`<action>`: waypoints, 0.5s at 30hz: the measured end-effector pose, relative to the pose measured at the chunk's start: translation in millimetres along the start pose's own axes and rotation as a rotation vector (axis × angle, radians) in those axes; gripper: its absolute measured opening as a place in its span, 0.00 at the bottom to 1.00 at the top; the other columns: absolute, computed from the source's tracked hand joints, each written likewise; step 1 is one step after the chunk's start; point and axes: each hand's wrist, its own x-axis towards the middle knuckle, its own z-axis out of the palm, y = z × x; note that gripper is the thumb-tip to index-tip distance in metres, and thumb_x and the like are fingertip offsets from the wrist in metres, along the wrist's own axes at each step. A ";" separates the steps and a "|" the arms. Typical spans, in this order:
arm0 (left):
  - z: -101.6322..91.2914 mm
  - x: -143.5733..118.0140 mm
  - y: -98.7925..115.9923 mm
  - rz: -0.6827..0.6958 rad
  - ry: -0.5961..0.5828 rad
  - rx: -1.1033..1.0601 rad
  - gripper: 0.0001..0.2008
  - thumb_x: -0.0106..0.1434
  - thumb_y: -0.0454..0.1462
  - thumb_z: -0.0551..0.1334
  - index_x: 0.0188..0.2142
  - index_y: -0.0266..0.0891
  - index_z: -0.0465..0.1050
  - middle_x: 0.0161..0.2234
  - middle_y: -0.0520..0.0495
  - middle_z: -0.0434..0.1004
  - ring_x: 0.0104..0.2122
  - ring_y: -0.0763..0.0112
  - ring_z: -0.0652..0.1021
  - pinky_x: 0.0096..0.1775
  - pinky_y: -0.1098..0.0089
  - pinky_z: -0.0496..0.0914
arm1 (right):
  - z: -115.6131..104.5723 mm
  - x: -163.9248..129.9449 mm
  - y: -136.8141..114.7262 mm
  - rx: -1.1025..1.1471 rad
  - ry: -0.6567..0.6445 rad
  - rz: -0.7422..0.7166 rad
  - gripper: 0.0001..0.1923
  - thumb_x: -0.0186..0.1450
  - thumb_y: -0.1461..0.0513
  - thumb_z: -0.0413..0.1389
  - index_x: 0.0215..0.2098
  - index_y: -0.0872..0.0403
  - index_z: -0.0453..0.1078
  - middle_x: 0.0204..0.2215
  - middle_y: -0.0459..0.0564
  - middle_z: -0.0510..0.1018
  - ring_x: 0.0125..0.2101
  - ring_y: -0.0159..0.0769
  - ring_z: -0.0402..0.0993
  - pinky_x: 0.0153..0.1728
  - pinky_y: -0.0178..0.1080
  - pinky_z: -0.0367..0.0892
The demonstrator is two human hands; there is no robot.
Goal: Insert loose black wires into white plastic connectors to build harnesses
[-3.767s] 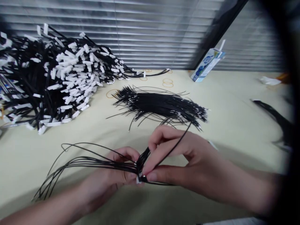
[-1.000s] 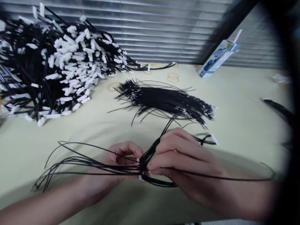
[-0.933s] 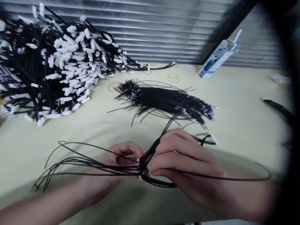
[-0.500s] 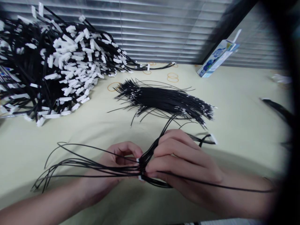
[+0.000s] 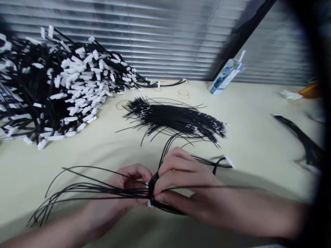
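Since half a second ago our view has dipped and swung slightly, so the piles sit lower in the picture, and the long black wire trailing right from our grip now blurs out across the right forearm. We hold the small fan of thin black wires [image 5: 85,187] low and centre, just above the pale yellow tabletop [image 5: 258,117], its free ends spreading left. Our left hand [image 5: 121,196] is closed around the gathered wires from below; our right hand [image 5: 181,182] is pinched tight on them where they meet a tiny white connector [image 5: 149,204], the two hands touching. To do this well, we judge the left should keep the strands flat and side by side while the right works one wire at a time. Beyond lies the loose sheaf of bare black wires [image 5: 176,119], and far left the big heap of white-tagged black harnesses [image 5: 54,86]. A small blue-and-white carton [image 5: 226,75] leans against the slatted blinds
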 end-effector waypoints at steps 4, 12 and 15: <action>0.7 -1.1 1.3 -0.035 0.017 -0.028 0.12 0.49 0.30 0.68 0.34 0.39 0.72 0.29 0.52 0.74 0.31 0.70 0.73 0.36 0.71 0.65 | -9.1 10.4 23.6 0.352 0.195 0.215 0.06 0.60 0.59 0.61 0.29 0.54 0.73 0.29 0.46 0.76 0.32 0.30 0.71 0.36 0.34 0.67; -11.2 1.4 -10.0 -0.004 -0.009 -0.008 0.14 0.50 0.32 0.69 0.37 0.43 0.73 0.31 0.52 0.74 0.33 0.71 0.72 0.36 0.72 0.66 | -120.9 -7.3 139.8 0.130 0.498 0.506 0.24 0.63 0.44 0.49 0.42 0.53 0.72 0.40 0.53 0.77 0.40 0.36 0.73 0.41 0.39 0.68; -9.6 1.1 -10.0 -0.016 0.034 -0.025 0.15 0.47 0.32 0.70 0.36 0.43 0.74 0.31 0.51 0.73 0.33 0.71 0.71 0.36 0.72 0.66 | -161.9 -35.2 170.9 -0.132 0.535 0.579 0.19 0.58 0.47 0.55 0.38 0.52 0.73 0.41 0.52 0.77 0.43 0.41 0.71 0.43 0.41 0.65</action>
